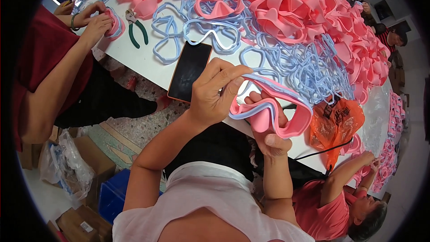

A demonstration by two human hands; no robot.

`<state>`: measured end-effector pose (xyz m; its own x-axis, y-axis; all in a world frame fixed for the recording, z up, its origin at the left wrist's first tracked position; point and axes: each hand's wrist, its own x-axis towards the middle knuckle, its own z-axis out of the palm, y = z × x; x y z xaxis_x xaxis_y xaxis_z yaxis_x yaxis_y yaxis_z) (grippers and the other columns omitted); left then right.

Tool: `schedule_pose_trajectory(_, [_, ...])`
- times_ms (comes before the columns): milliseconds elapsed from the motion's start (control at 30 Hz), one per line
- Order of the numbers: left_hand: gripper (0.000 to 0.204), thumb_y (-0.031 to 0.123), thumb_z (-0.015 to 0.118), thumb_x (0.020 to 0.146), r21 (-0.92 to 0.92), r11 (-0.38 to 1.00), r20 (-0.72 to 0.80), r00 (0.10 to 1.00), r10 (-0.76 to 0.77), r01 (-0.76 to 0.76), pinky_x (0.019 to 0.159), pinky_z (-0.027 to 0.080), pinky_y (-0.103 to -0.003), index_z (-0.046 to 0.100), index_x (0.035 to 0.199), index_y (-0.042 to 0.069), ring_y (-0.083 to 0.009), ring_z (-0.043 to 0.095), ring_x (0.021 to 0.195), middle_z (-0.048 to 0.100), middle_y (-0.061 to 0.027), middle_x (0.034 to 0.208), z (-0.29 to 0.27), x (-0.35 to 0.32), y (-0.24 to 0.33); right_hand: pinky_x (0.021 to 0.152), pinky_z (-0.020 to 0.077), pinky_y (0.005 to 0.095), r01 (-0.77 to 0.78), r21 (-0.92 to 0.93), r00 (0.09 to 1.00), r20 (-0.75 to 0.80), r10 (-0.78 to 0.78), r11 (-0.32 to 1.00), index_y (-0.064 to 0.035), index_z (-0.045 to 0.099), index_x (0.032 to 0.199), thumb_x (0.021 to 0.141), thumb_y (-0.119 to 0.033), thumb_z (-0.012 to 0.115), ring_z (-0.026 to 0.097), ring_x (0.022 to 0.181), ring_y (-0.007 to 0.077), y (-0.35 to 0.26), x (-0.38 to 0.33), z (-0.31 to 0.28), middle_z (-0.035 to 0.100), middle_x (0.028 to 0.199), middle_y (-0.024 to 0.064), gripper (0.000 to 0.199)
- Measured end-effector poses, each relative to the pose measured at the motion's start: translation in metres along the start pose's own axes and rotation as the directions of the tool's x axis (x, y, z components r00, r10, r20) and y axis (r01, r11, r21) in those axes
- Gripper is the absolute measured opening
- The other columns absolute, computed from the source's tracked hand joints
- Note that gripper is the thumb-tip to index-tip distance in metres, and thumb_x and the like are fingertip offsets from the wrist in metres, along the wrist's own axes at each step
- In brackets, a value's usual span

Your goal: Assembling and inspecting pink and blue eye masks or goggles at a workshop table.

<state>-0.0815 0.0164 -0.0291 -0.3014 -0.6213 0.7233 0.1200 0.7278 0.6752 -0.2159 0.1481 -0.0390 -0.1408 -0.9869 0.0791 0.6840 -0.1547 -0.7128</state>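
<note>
In front of me I hold a pink diving mask skirt (301,119) with a light blue frame (268,83) around part of its rim. My left hand (212,90) pinches the left upper edge, where the blue frame meets the pink. From below, my right hand (273,140) grips the skirt near its nose pocket, thumb at the lower edge and fingers behind, showing through the opening. Just beyond my left hand, a black phone (190,71) lies on the white table (117,50). Loose light blue frames (167,40) are spread past it.
A large heap of pink mask skirts (286,6) and tangled blue frames (309,65) covers the far table. Green-handled pliers (137,30) lie at left, near a co-worker's hands (96,22). An orange plastic bag (336,123) sits at right, close to another co-worker (329,210).
</note>
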Motion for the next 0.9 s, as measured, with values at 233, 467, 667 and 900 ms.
schedule_pose_trajectory(233, [0.018,0.001,0.062,0.091,0.002,0.997,0.018,0.997,-0.08,0.08,0.059,0.044,-0.026,0.07,0.107,0.0,-0.0151,0.055,0.07,0.057,-0.009,0.085,-0.001,0.001,0.006,0.117,0.0275,0.0478,0.054,0.065,0.999,0.001,-0.054,0.996,-0.0061,0.033,0.148,0.061,-0.004,0.077,0.048,0.132,0.0352,0.01,0.001,0.001,0.042,0.147,0.0243,0.097])
schedule_pose_trajectory(467, [0.018,-0.001,0.062,0.09,0.111,0.993,-0.006,0.999,-0.046,0.046,0.062,0.046,-0.027,0.071,0.105,0.0,-0.0175,0.056,0.07,0.059,-0.009,0.084,-0.017,0.009,0.007,0.115,0.0278,0.0497,-0.032,-0.069,0.997,0.068,0.037,0.997,-0.0038,0.022,0.153,0.074,-0.042,0.08,0.033,0.142,0.0357,0.006,0.0,-0.007,0.029,0.155,0.0215,0.105])
schedule_pose_trajectory(667, [0.019,-0.004,0.062,0.088,0.174,0.985,-0.032,0.999,-0.011,0.016,0.058,0.042,-0.027,0.071,0.105,-0.001,-0.0166,0.053,0.067,0.057,-0.0082,0.082,-0.029,0.01,0.009,0.104,0.0365,0.038,0.186,-0.846,0.915,-0.035,-0.401,0.499,-0.0047,0.032,0.149,0.088,-0.045,0.065,0.042,0.129,0.0264,-0.035,0.004,-0.012,0.04,0.146,0.0163,0.08])
schedule_pose_trajectory(900, [0.021,-0.004,0.063,0.086,0.209,0.978,0.014,1.0,0.012,-0.014,0.061,0.043,-0.027,0.071,0.105,-0.001,-0.018,0.054,0.071,0.057,-0.0087,0.084,-0.028,0.004,0.015,0.068,0.0461,0.0303,0.174,-0.984,0.926,0.173,-0.335,-0.029,-0.0043,0.067,0.116,0.085,-0.001,0.067,0.058,0.082,0.0215,-0.062,0.014,0.005,0.064,0.098,0.0098,0.031])
